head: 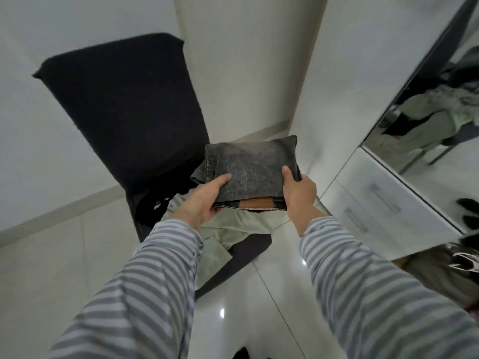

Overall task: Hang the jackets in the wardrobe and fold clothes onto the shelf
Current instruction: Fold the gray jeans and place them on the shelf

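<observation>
Jeans [248,172], already folded, sit gripped between left hand [204,200] and right hand [298,193], unshelved, pale clothes [233,229] still waiting on the chair [124,104].

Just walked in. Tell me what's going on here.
A person in a striped top holds a folded pair of dark grey jeans in the air, with the left hand and right hand gripping opposite sides. Below, a pale green garment lies unfolded on the seat of a dark chair. White drawers stand to the right.
</observation>
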A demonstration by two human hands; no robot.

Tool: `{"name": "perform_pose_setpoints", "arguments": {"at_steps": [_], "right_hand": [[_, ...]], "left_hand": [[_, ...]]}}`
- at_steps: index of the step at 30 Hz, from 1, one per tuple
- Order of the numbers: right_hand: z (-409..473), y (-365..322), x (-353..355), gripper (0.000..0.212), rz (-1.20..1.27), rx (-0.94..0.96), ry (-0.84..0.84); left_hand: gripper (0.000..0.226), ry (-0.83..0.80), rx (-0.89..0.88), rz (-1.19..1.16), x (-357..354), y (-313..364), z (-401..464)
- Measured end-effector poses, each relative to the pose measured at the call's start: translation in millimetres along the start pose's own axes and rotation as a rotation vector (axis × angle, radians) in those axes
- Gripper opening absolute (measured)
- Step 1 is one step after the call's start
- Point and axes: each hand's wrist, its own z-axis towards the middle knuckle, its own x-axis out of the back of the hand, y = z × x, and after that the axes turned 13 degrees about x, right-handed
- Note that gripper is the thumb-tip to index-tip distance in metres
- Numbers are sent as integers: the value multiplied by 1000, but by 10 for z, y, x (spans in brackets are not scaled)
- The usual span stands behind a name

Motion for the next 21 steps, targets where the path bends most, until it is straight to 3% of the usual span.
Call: {"name": "perform_pose_setpoints", "arguments": {"at_steps": [4,9,13,21], "right_hand": [[15,-287,697,36,34,16,154],[26,-541,1709,36,42,70,376],[-13,-519,2553,42,39,61,556],[-290,-155,4002,46,3,-35,814]], "left_hand": [[46,-117,-99,87,-593,215,-373],[38,-288,-209,211,-1554,230,-807],[54,-415,-227,313,-2336,58,-1043],[63,-575,-214,543,-3716,-616,-1422]]}}
